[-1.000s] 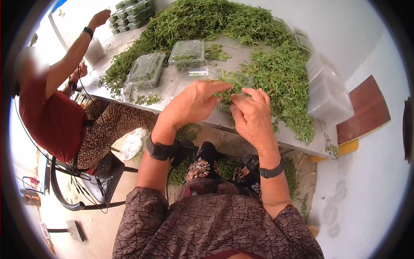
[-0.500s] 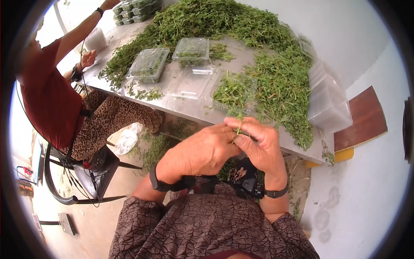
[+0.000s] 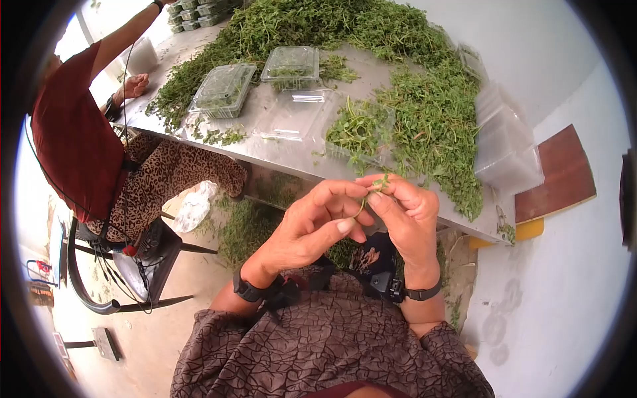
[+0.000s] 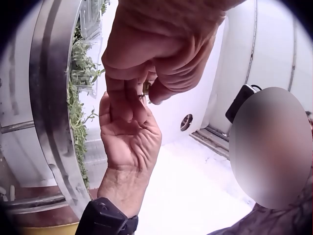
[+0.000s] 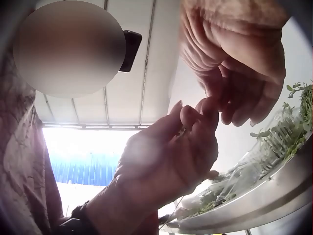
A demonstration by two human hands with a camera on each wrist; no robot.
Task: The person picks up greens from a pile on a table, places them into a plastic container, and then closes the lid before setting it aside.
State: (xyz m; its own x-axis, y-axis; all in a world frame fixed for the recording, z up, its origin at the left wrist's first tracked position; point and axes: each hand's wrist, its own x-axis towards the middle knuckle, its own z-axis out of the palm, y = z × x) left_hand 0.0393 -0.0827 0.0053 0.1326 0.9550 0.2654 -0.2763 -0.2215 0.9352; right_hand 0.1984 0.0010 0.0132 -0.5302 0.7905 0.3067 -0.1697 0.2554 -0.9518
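In front of the chest, just off the table's near edge, both hands hold a thin leafy green sprig (image 3: 380,185). My right hand (image 3: 406,215) pinches it near its leaves between thumb and forefinger. The lower stem runs across to my left hand (image 3: 312,222), whose bent fingers and thumb meet around its end. From the left wrist view, the left hand (image 4: 161,49) hangs above the right palm (image 4: 129,144), a bit of green showing by the thumb. Beyond the hands lies an opened clear plastic clamshell box (image 3: 292,123), loose greens (image 3: 358,129) in one half.
Two closed clamshells (image 3: 224,89) (image 3: 290,64) stand on the metal table (image 3: 265,149). Heaped greens (image 3: 431,119) cover its back and right. Nested clear boxes (image 3: 507,142) stand at the right end by the wall. At left sits another person (image 3: 76,132), an arm reaching toward stacked filled boxes (image 3: 196,13).
Both hands have drawn back from over the table toward the body with the sprig. The left fingers have since spread, baring the stem. The other person's arm has reached farther up.
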